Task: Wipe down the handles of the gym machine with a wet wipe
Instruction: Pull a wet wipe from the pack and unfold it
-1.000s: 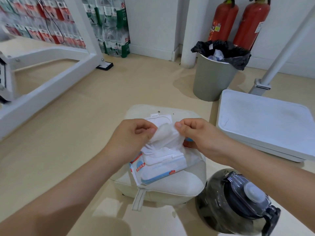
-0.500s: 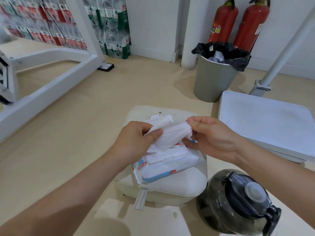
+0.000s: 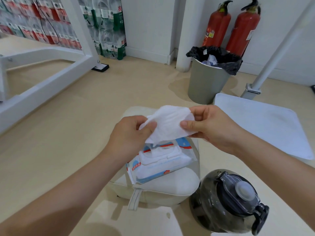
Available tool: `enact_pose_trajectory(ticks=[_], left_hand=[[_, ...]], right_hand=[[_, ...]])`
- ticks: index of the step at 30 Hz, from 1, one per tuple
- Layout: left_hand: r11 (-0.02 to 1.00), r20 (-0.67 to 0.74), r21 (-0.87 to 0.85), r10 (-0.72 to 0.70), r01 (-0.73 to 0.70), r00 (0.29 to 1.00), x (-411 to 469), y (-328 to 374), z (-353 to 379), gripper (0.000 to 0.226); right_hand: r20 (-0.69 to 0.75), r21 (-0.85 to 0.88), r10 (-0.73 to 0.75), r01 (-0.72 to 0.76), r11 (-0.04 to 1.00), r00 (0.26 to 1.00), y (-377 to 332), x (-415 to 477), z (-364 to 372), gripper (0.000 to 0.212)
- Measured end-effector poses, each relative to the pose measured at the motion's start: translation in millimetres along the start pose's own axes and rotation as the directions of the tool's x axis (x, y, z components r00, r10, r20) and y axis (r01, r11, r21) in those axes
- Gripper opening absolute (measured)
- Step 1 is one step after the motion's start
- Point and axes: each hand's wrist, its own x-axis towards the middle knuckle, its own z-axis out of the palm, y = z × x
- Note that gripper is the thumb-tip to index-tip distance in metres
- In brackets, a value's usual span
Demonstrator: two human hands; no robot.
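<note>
Our left hand (image 3: 129, 133) and right hand (image 3: 209, 126) pinch opposite edges of a wet wipe (image 3: 167, 125) above the open wipes pack (image 3: 158, 166); wipe readied, we judge, carrying it to the machine's handles comes next.

Soft, even indoor light, probably from overhead to judge by the shadows. Faint ones lie on the floor (image 3: 68, 133) beside the bin (image 3: 208, 82) and along the bottom edge; the dark bottle (image 3: 226, 203) carries a dull sheen. Wide-angle bending curves the edges, where the stacked water packs (image 3: 51, 23) look smeared.
</note>
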Motion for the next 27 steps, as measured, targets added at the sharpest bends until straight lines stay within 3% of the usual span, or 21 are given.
enact_pose_trajectory(ticks=[1,2,4,5,7,10,13,15,20,24,27], left_hand=[[0.991,-0.080,0.111,0.081,-0.072,0.993,-2,3,0,0.019],[0.961,-0.142,0.219,0.205,-0.171,0.968,-7,9,0,0.030],[0.880,-0.117,0.291,0.422,-0.375,0.899,-15,22,4,0.043],[0.876,-0.068,0.267,0.432,-0.401,0.899,-19,30,7,0.042],[0.934,-0.036,0.156,0.331,-0.322,0.943,-23,41,13,0.033],[0.979,-0.076,-0.167,0.107,-0.118,0.991,-17,40,13,0.018],[0.881,0.017,-0.473,-0.020,0.025,1.000,-15,38,6,0.011],[0.779,0.128,-0.614,-0.055,0.123,0.990,-17,41,6,0.012],[0.641,0.094,-0.742,-0.191,0.196,0.977,-16,46,2,0.017],[0.525,0.048,-0.830,-0.270,0.189,0.962,-11,44,-8,0.019],[0.493,0.007,-0.854,-0.311,0.167,0.951,-14,49,-8,0.021]], right_hand=[[-0.040,0.007,-0.006,0.006,1.000,0.999,-1,0,1,0.019],[-0.073,0.005,-0.011,0.011,1.000,0.997,-3,1,4,0.019],[-0.094,-0.006,-0.021,0.020,1.000,0.995,-6,1,10,0.036],[-0.090,-0.016,-0.026,0.025,1.000,0.996,-8,0,13,0.043],[-0.058,-0.014,-0.031,0.030,0.999,0.998,-11,-1,21,0.037],[-0.027,0.077,0.028,-0.026,0.997,0.999,-11,-5,20,0.030],[0.090,0.062,0.011,-0.017,0.998,0.996,-9,-11,19,0.006],[0.064,-0.040,-0.050,0.053,0.998,0.997,-7,-11,21,0.017],[-0.097,-0.073,-0.181,0.174,0.982,0.979,-10,-9,14,0.012],[-0.101,0.004,-0.165,0.166,0.986,0.981,-7,-10,7,0.010],[-0.061,-0.061,-0.167,0.163,0.985,0.984,-5,-11,6,0.004]])
